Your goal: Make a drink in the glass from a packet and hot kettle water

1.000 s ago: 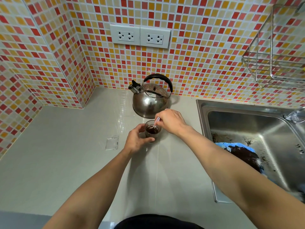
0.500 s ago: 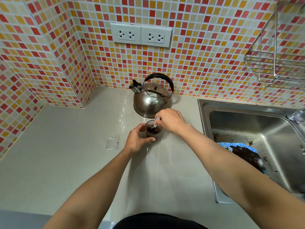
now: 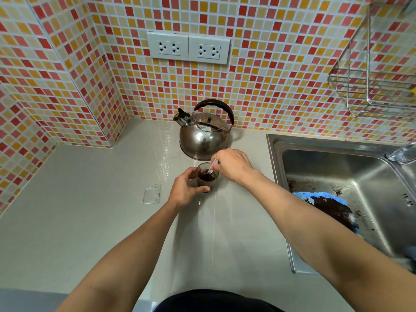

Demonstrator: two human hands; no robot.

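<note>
A small clear glass (image 3: pixel 206 178) with dark brown liquid stands on the grey counter, just in front of the steel kettle (image 3: pixel 203 137) with its black handle. My left hand (image 3: pixel 186 188) wraps around the glass from the left. My right hand (image 3: pixel 233 164) pinches a thin white stirrer (image 3: pixel 212 165) whose lower end dips into the liquid. An empty clear packet (image 3: pixel 152 194) lies flat on the counter to the left of the glass.
A steel sink (image 3: pixel 351 181) to the right holds a blue cloth (image 3: pixel 324 199) soiled with dark grounds. A tap (image 3: pixel 403 153) juts in at the right edge. A wire rack (image 3: pixel 373 86) hangs on the tiled wall; two sockets (image 3: pixel 188 48) sit above the kettle.
The stirrer and my right hand have shifted slightly within the glass. My left hand stays around the glass; kettle and packet have not moved.
</note>
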